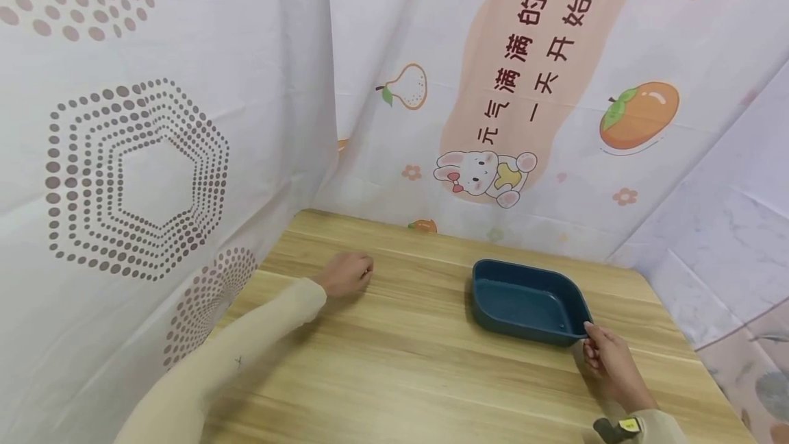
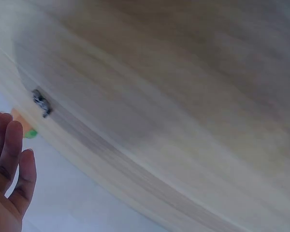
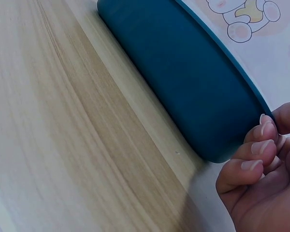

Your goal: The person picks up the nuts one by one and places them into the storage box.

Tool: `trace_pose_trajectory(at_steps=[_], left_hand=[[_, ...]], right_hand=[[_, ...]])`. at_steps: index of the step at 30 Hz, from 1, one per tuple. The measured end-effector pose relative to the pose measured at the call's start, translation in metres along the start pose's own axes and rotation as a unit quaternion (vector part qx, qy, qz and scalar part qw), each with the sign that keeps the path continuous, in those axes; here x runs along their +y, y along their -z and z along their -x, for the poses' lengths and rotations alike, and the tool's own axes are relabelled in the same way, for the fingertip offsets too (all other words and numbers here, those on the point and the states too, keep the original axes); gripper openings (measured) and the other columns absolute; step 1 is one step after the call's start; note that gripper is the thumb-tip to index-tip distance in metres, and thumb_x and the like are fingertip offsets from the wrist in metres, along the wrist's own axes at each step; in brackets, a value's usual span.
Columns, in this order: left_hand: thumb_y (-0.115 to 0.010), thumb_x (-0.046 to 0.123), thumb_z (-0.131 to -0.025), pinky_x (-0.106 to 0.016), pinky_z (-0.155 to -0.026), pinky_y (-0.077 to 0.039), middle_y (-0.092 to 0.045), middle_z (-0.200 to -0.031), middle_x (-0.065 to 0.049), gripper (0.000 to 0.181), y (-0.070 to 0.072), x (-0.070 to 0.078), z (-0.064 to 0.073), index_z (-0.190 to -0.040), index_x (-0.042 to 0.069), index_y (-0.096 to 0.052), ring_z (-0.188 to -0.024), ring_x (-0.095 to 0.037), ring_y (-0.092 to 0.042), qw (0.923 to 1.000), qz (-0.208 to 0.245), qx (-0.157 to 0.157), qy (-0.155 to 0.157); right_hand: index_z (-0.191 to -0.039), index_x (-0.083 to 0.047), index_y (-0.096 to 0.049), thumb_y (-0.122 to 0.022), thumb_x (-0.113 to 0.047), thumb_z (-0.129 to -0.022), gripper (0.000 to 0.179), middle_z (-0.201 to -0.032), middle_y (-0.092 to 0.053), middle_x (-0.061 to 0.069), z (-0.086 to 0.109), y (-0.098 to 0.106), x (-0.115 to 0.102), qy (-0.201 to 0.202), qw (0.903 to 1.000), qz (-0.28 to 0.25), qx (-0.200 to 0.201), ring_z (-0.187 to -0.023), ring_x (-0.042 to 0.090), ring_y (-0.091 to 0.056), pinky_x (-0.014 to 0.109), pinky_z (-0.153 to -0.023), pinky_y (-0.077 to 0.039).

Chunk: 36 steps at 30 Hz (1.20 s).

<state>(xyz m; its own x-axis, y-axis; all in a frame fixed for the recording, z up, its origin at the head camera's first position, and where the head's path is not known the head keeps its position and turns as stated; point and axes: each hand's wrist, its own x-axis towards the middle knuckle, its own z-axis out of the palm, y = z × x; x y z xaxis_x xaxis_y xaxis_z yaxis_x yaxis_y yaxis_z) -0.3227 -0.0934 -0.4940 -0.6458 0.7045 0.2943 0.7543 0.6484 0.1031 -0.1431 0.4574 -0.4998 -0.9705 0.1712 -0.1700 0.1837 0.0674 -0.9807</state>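
A dark teal rectangular basin (image 1: 524, 300) with rounded corners stands upright on the wooden table, nothing seen inside it. My right hand (image 1: 611, 360) pinches the rim at its near right corner between thumb and fingers. In the right wrist view the basin's outer side (image 3: 179, 77) faces the camera, the right hand (image 3: 268, 174) at its corner. Over at the left, my left hand (image 1: 346, 274) is at the table, fingers loosely bent and holding nothing visible. Close to the left hand (image 2: 9, 174), a small dark, shiny object (image 2: 41, 103) shows in the left wrist view; its kind is unclear.
Wood-grain table (image 1: 370, 362) spans the space between both hands. Behind it hangs a white curtain (image 1: 382, 177) printed with fruit, a rabbit and writing. A dotted-pattern cloth (image 1: 259, 122) closes the left side, and another pale cloth (image 1: 727, 225) the right.
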Motion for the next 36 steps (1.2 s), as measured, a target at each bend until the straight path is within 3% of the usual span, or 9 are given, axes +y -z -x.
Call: trace_pose_trajectory(at_steps=[5, 12, 17, 24, 36], left_hand=[[-0.067, 0.01, -0.099, -0.026, -0.066, -0.055, -0.068, -0.088, 0.0, 0.006, 0.001, -0.008, 0.01, -0.093, 0.009, -0.069, -0.075, -0.012, -0.065, 0.9997, 0.001, -0.011, 0.021], [-0.069, 0.011, -0.098, -0.032, -0.07, -0.057, -0.066, -0.089, -0.001, 0.005, -0.001, -0.019, 0.021, -0.095, 0.007, -0.069, -0.078, -0.016, -0.065, 0.9994, -0.024, -0.01, 0.023], [-0.071, 0.012, -0.098, -0.031, -0.073, -0.057, -0.066, -0.089, 0.0, 0.005, 0.001, -0.021, 0.026, -0.095, 0.008, -0.069, -0.08, -0.016, -0.064, 0.9994, -0.026, -0.007, 0.024], [-0.069, 0.012, -0.099, -0.034, -0.08, -0.058, -0.069, -0.096, -0.003, 0.007, 0.003, -0.019, 0.027, -0.101, 0.006, -0.071, -0.086, -0.019, -0.067, 0.9993, -0.022, -0.02, 0.023], [-0.069, 0.015, -0.1, -0.031, -0.077, -0.058, -0.068, -0.094, -0.002, 0.01, 0.0, -0.022, 0.027, -0.102, 0.006, -0.072, -0.083, -0.016, -0.067, 0.998, -0.021, -0.049, 0.034]], right_hand=[[-0.08, -0.009, -0.051, -0.041, -0.039, -0.112, 0.045, -0.064, -0.048, -0.005, 0.001, 0.001, -0.002, -0.002, 0.9998, 0.016, -0.007, -0.052, 0.005, -0.041, 0.022, -0.046, -0.033], [-0.08, -0.009, -0.051, -0.042, -0.039, -0.112, 0.045, -0.065, -0.047, -0.005, 0.001, 0.0, -0.004, -0.004, 0.9999, 0.012, 0.0, -0.052, 0.006, -0.041, 0.029, -0.047, -0.024], [-0.079, -0.01, -0.051, -0.042, -0.039, -0.112, 0.044, -0.065, -0.047, -0.005, 0.0, 0.0, -0.003, -0.003, 1.0, 0.006, -0.001, -0.051, 0.006, -0.04, 0.028, -0.047, -0.024], [-0.079, -0.01, -0.051, -0.042, -0.038, -0.112, 0.044, -0.065, -0.047, -0.005, -0.001, 0.0, -0.003, -0.001, 1.0, 0.004, -0.002, -0.052, 0.006, -0.041, 0.027, -0.047, -0.025], [-0.079, -0.009, -0.051, -0.043, -0.038, -0.111, 0.044, -0.065, -0.047, -0.004, 0.0, -0.001, -0.002, 0.002, 1.0, 0.003, -0.001, -0.052, 0.006, -0.041, 0.03, -0.048, -0.022]])
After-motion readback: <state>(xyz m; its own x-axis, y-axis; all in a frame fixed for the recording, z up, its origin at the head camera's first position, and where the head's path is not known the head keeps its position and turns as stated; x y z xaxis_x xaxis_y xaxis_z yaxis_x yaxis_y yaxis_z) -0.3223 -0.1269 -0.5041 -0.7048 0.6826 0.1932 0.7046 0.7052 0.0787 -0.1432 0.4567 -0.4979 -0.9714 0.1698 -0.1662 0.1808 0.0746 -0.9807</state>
